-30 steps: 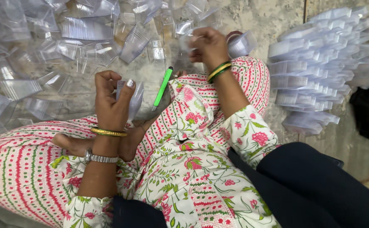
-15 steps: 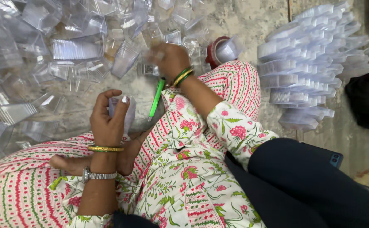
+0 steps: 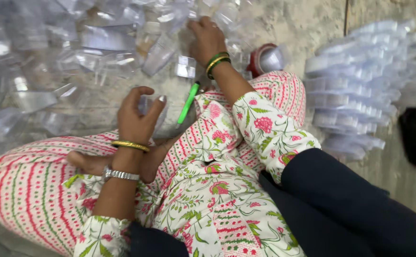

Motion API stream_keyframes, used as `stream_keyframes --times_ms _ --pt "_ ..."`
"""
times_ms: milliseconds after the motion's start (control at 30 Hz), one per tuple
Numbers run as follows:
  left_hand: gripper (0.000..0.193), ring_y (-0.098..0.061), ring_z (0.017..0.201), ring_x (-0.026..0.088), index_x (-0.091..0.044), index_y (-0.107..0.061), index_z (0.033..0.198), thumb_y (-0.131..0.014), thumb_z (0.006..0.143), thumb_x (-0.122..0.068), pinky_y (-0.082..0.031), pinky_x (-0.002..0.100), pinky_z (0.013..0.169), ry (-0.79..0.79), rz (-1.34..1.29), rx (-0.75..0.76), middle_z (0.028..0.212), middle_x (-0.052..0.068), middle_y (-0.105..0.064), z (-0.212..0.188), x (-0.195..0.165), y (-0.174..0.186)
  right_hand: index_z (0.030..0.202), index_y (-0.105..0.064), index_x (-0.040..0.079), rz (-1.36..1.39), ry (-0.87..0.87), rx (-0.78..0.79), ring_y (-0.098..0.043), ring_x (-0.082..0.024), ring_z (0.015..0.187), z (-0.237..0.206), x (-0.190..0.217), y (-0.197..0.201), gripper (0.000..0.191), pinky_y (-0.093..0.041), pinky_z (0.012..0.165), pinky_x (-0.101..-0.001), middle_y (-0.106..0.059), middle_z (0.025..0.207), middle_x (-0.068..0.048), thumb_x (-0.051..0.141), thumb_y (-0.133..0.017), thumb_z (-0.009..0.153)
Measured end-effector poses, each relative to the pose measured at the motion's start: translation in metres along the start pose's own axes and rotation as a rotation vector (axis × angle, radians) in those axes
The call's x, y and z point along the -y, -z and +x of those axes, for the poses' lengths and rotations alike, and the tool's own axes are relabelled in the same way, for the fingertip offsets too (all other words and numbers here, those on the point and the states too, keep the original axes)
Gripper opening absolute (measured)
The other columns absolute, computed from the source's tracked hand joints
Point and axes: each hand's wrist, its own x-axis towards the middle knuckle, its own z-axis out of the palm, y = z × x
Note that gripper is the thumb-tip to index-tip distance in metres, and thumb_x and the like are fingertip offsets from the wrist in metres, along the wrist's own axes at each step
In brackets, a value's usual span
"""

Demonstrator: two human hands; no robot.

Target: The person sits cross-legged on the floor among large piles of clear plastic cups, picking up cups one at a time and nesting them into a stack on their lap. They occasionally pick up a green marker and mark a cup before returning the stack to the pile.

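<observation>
Clear plastic box [image 3: 151, 110] in left hand [image 3: 136, 119]

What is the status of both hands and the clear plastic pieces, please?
Left hand grips small clear plastic box. Right hand reaching into loose pile of clear plastic pieces. Green pen on knee.

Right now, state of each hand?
Left hand: closed on a clear plastic piece.
Right hand: reaching into the clear plastic pile; grip cannot be told.

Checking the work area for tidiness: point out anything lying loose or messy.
Clear plastic pieces lie scattered across the floor, unlike the neat stack at right. A green pen lies loose by the knee.
</observation>
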Motion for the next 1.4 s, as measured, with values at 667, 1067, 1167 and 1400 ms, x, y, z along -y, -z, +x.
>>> stream_keyframes --times_ms 667,1067,1167,1400 --pt "0.053 -0.066 0.084 0.027 -0.007 -0.066 0.129 -0.08 0.085 -0.033 -0.054 0.038 0.07 0.032 0.075 0.09 0.105 0.017 -0.067 0.004 0.028 -0.006 0.125 -0.064 0.004 1.382 -0.501 0.376 -0.066 -0.014 0.089 -0.086 0.123 0.046 0.021 -0.058 0.079 -0.0309 -0.069 0.108 -0.002 0.017 -0.064 0.108" --pt "0.06 -0.067 0.089 0.039 -0.008 -0.068 0.128 -0.078 0.083 -0.046 -0.054 0.049 0.078 0.127 0.368 0.112 0.1 0.025 -0.068 0.003 0.036 -0.001 0.095 -0.077 0.009 0.548 -0.056 0.422 -0.077 -0.021 0.08 -0.085 0.128 0.066 0.017 -0.058 0.073 -0.0318 -0.077 0.088 -0.007 0.015 -0.083 0.08" --pt "0.059 -0.066 0.094 0.043 -0.011 -0.069 0.128 -0.076 0.083 -0.048 -0.053 0.052 0.08 0.106 0.445 0.064 0.107 0.027 -0.066 0.0 0.034 0.0 0.09 -0.076 0.008 0.485 -0.097 0.406 -0.076 -0.022 0.077 -0.09 0.129 0.059 0.02 -0.057 0.071 -0.033 -0.077 0.084 -0.008 0.019 -0.087 0.077" --pt "0.059 -0.066 0.095 0.042 -0.011 -0.067 0.129 -0.076 0.084 -0.049 -0.053 0.052 0.081 0.17 0.425 0.067 0.109 0.026 -0.065 0.002 0.027 0.002 0.097 -0.078 0.011 0.169 -0.081 -0.064 -0.072 -0.03 0.082 -0.074 0.093 0.046 0.013 -0.057 0.072 -0.0402 -0.076 0.092 -0.012 0.019 -0.082 0.088"
